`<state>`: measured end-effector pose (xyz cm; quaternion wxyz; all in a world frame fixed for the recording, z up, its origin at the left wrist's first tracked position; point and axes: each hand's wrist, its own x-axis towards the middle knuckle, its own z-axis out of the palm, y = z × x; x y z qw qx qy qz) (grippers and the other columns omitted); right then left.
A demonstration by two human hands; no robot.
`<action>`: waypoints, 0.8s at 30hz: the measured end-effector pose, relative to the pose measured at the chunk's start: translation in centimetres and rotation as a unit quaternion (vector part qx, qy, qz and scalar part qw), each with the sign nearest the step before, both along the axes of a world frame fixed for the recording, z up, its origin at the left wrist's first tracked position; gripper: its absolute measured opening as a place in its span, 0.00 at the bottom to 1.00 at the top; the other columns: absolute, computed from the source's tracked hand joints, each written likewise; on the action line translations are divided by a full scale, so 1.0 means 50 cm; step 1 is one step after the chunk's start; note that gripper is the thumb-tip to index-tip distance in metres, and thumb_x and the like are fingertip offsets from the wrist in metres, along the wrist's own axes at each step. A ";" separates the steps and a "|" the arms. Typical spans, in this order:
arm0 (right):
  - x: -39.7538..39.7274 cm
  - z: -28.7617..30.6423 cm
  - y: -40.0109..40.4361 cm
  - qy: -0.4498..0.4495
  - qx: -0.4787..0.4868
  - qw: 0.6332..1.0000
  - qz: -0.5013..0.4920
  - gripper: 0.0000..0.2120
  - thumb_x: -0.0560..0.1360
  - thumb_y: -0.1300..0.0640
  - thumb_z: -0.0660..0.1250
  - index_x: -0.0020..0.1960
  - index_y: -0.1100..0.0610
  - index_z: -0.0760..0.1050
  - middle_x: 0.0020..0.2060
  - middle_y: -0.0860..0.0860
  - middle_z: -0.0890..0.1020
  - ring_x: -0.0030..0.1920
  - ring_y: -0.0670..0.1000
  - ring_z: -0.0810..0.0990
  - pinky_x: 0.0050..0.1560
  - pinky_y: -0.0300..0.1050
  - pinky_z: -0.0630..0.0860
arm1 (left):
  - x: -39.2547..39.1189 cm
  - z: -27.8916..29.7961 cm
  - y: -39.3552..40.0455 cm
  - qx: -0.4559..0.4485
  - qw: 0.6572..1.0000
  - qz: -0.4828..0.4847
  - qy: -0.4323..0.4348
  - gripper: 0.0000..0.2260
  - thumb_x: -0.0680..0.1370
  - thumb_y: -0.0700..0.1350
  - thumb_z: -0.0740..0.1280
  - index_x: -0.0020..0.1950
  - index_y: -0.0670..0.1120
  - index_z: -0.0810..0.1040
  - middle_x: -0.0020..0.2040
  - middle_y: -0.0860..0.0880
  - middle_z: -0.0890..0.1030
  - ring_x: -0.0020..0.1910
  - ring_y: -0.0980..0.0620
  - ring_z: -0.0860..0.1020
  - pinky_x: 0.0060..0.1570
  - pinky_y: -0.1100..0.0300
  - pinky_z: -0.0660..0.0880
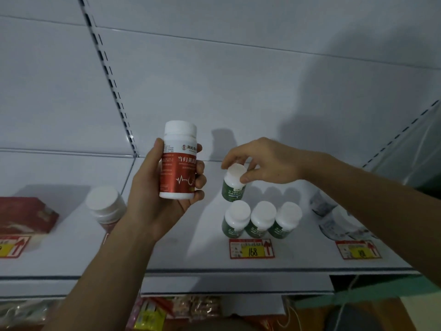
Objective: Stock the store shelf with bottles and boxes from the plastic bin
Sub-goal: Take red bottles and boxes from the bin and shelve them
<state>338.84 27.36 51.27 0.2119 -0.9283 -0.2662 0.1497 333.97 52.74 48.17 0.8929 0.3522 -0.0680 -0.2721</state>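
Note:
My left hand [152, 199] grips a red-and-white bottle [177, 163] with a white cap, upright above the white shelf [191, 254]. My right hand [262, 161] pinches the white cap of a small green bottle [232, 185], tilted slightly, just behind a row of three matching green bottles [261, 219] standing on the shelf. The plastic bin is out of view.
Another white-capped bottle [106, 206] stands left of my left arm, with a red box [23, 215] further left. Pale packages [334, 216] lie at the right. Price tags [251, 248] line the shelf front. Packaged goods [167, 311] fill the shelf below.

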 end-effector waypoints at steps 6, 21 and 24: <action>0.008 -0.028 0.006 0.036 -0.018 0.999 0.031 0.20 0.74 0.59 0.75 0.64 0.47 0.80 0.55 0.37 0.80 0.57 0.43 0.78 0.56 0.40 0.79 | -0.002 -0.006 -0.004 0.003 1.000 0.015 0.003 0.26 0.82 0.63 0.53 0.64 0.43 0.75 0.43 0.45 0.79 0.35 0.51 0.77 0.34 0.59 0.76; -0.001 -0.041 0.002 0.058 0.005 0.998 0.027 0.24 0.72 0.58 0.78 0.67 0.48 0.79 0.56 0.39 0.80 0.57 0.40 0.79 0.57 0.37 0.79 | -0.004 -0.004 -0.018 0.007 1.000 0.017 0.009 0.26 0.82 0.62 0.54 0.64 0.43 0.76 0.44 0.45 0.79 0.36 0.50 0.78 0.34 0.59 0.77; -0.008 -0.042 0.004 0.054 0.013 0.998 0.020 0.24 0.72 0.58 0.78 0.67 0.49 0.79 0.57 0.40 0.81 0.57 0.39 0.79 0.57 0.37 0.79 | -0.007 -0.004 -0.020 0.006 1.000 0.011 0.008 0.26 0.82 0.63 0.54 0.63 0.43 0.76 0.43 0.45 0.80 0.36 0.50 0.78 0.34 0.59 0.78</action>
